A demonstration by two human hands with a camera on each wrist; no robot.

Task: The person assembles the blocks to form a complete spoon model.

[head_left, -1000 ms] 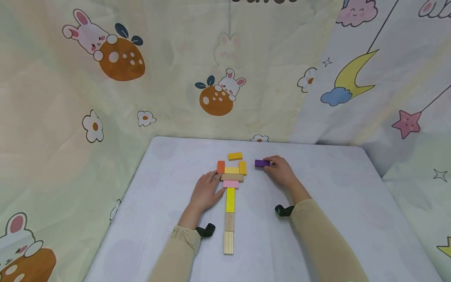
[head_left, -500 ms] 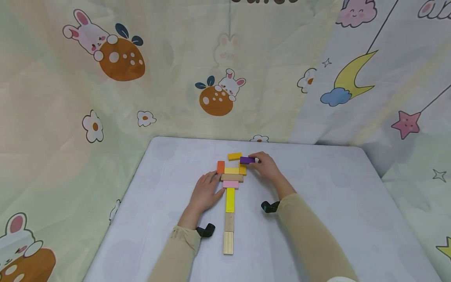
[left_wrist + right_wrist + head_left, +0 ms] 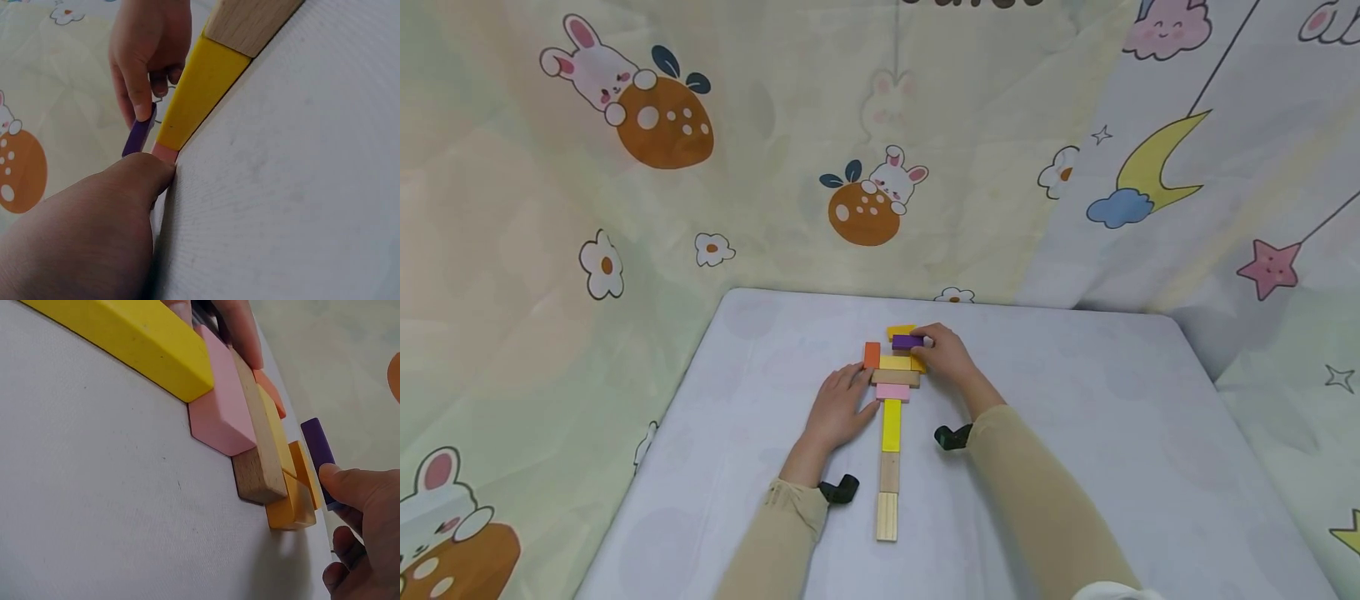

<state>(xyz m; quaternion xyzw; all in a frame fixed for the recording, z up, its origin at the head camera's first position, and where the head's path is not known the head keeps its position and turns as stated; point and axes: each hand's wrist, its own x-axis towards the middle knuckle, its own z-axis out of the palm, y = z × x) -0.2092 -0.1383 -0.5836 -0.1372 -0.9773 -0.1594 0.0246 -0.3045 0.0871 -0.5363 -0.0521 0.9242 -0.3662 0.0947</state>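
Observation:
My right hand (image 3: 949, 357) pinches one end of a purple block (image 3: 907, 342) between thumb and fingers. In the right wrist view the purple block (image 3: 319, 442) is raised above the other blocks. It overlaps the far amber block (image 3: 898, 330) in the head view, behind a pale yellow block (image 3: 894, 362). An orange block (image 3: 872, 354) and an amber block (image 3: 290, 506) flank the pale yellow one. My left hand (image 3: 838, 408) lies on the table with fingers extended, fingertips at the wooden crosspiece (image 3: 895, 378) and thumb beside the pink block (image 3: 892, 392).
From the pink block a straight line runs toward me: a bright yellow block (image 3: 891, 425), a plain wooden block (image 3: 889, 472) and a grooved wooden block (image 3: 887, 517). All lie on a white-covered table (image 3: 1075, 500). A patterned cloth (image 3: 760, 167) hangs behind the table's far edge.
The right hand has carried the purple block leftward, from right of the blocks to over their far end. The left hand has stayed in place. The head view has shifted slightly.

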